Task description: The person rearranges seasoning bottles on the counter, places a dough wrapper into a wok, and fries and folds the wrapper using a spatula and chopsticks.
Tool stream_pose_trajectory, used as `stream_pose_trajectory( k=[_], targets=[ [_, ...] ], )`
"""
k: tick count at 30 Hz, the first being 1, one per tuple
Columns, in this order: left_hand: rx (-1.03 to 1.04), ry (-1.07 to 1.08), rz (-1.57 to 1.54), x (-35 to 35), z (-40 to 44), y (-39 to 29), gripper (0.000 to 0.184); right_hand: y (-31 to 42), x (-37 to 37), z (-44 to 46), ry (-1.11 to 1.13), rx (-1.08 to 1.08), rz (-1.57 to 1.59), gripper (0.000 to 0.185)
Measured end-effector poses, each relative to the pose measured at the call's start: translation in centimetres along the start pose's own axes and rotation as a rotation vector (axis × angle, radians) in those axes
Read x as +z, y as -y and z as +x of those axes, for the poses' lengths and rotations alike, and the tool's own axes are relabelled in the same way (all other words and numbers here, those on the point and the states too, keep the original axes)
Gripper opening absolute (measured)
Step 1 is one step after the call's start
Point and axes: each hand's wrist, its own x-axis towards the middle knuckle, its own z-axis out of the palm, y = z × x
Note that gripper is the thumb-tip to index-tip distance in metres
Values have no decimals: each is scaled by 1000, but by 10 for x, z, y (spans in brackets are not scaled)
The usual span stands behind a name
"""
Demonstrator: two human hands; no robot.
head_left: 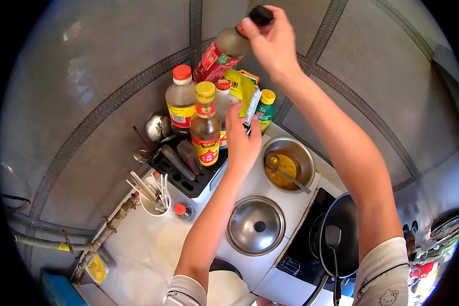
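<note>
Black-capped, a red-labelled bottle (pixel 222 54) is tilting behind the tall yellow-topped bottle (pixel 205 131), its neck pinched in the right hand (pixel 273 43); the left hand (pixel 243 142) is curving nearby, its grip unclear.

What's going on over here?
Someone is handling bottles in a cooking corner. The right hand grips a black-capped bottle near its top. The left hand is beside the yellow-capped bottle; whether it grips anything is unclear. Nearby, a ladle rests in a pot of yellowish liquid, and a spatula lies in a wok.
</note>
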Motion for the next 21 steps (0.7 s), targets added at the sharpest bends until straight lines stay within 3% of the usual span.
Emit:
stream_pose_trajectory(
  k=[2, 8, 11, 15, 19, 21],
  targets=[
    [-48, 55, -50, 6, 8, -1, 39, -3, 8, 2, 53, 1, 5, 38],
    [163, 187, 176, -2, -13, 4, 38, -45, 48, 2, 262, 62, 47, 43],
    [251, 343, 409, -7, -24, 1, 42, -24, 44, -14, 400, 130, -123, 43],
    [197, 342, 332, -9, -25, -5, 36, -49, 63, -31, 668, 49, -306, 45],
    [292, 325, 316, -11, -18, 3, 55, -46, 74, -32, 771, 85, -291, 49],
    [302, 302, 318, -10, -12, 9, 60, -37, 71, -27, 832, 130, -443, 53]
  ],
)
